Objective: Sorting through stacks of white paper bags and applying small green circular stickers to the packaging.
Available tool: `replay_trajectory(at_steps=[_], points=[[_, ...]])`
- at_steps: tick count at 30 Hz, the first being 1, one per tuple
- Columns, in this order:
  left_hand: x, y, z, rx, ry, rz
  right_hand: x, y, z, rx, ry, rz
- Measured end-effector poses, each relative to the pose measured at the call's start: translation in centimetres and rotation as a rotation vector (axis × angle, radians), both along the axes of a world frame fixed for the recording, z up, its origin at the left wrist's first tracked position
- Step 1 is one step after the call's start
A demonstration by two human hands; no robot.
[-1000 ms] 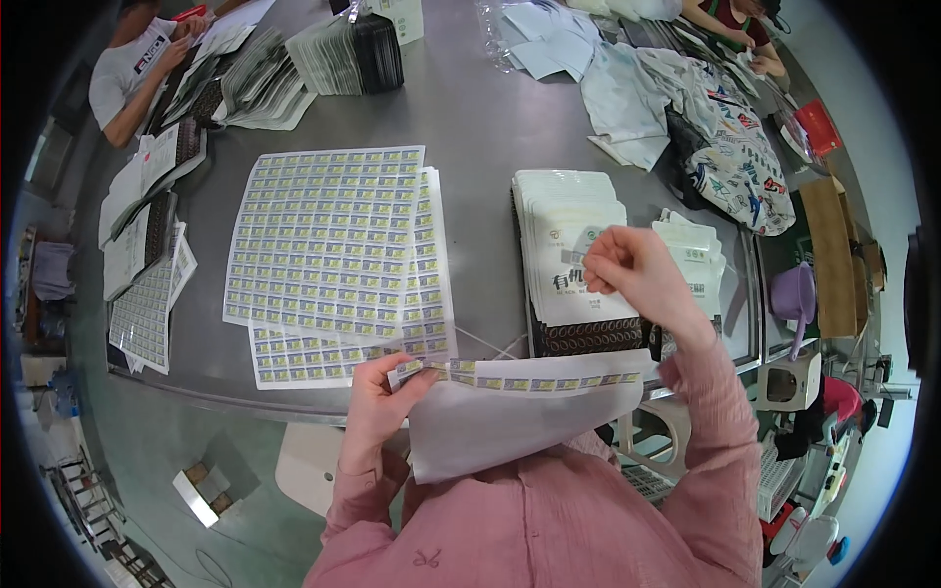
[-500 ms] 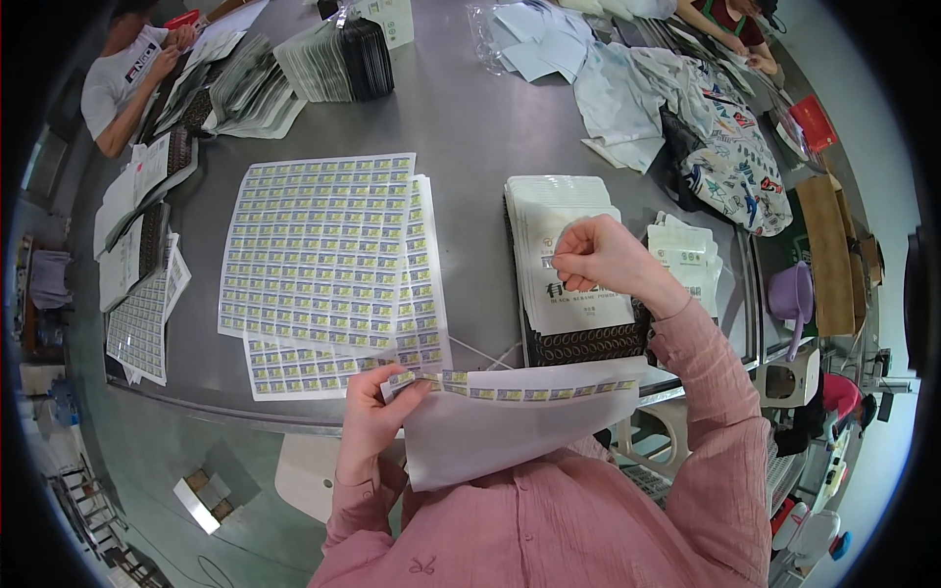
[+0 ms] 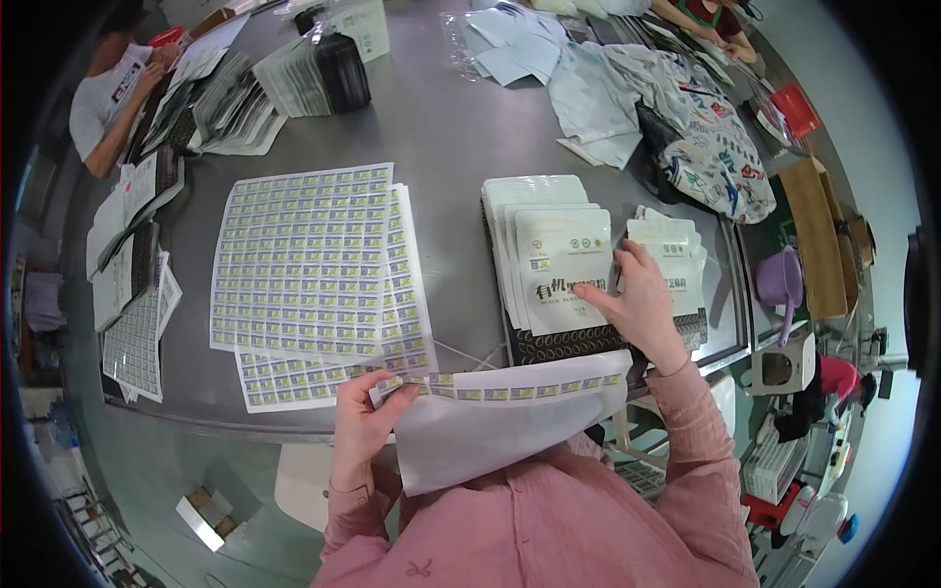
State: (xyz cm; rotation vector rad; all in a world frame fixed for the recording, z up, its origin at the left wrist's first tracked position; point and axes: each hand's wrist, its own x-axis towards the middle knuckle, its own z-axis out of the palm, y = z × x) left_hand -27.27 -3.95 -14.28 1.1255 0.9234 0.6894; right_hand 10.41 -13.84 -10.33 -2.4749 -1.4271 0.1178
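Observation:
My left hand [image 3: 365, 416] pinches the left end of a white label sheet [image 3: 510, 446]. One row of small yellow-green and blue labels runs along the sheet's upper edge. Thumb and fingers apart, my right hand [image 3: 642, 304] touches the right side of the top white pouch [image 3: 564, 304]; its thumb lies on the printed front. A single small label [image 3: 540, 265] sits on that pouch's upper left. Under it is a stack of white pouches [image 3: 537, 191] with black patterned bottoms. A second pile of pouches [image 3: 681, 255] lies just right of my hand.
Full label sheets [image 3: 304, 265] lie overlapping left of the pouches. More pouches [image 3: 309, 78] stand in a row farther back. Printed cloth [image 3: 716, 157] is heaped at the right, near a purple scoop [image 3: 779, 279]. Two people [image 3: 113, 93] work at the far corners.
My right hand has come down and right from above the top pouch, its pinch opened out. A label now shows on that pouch. The left hand keeps its hold; the whole view has shifted slightly.

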Motion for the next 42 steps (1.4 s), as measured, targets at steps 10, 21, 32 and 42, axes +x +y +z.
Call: replay_trajectory(at_steps=[10, 21, 32, 42], points=[[0.0, 0.4, 0.3, 0.005, 0.012, -0.039, 4.0, -4.7, 1.6, 0.367, 0.571, -0.204], [0.2, 0.8, 0.8, -0.019, 0.064, -0.105, -12.9, 0.2, 5.9, 0.265, 0.092, 0.482], [0.3, 0.8, 1.1, -0.084, -0.007, -0.124, -14.9, 2.1, 4.8, 0.39, 0.47, 0.537], [0.0, 0.4, 0.6, -0.036, 0.017, -0.055, -0.7, 7.3, 3.5, -0.113, 1.009, 0.062]])
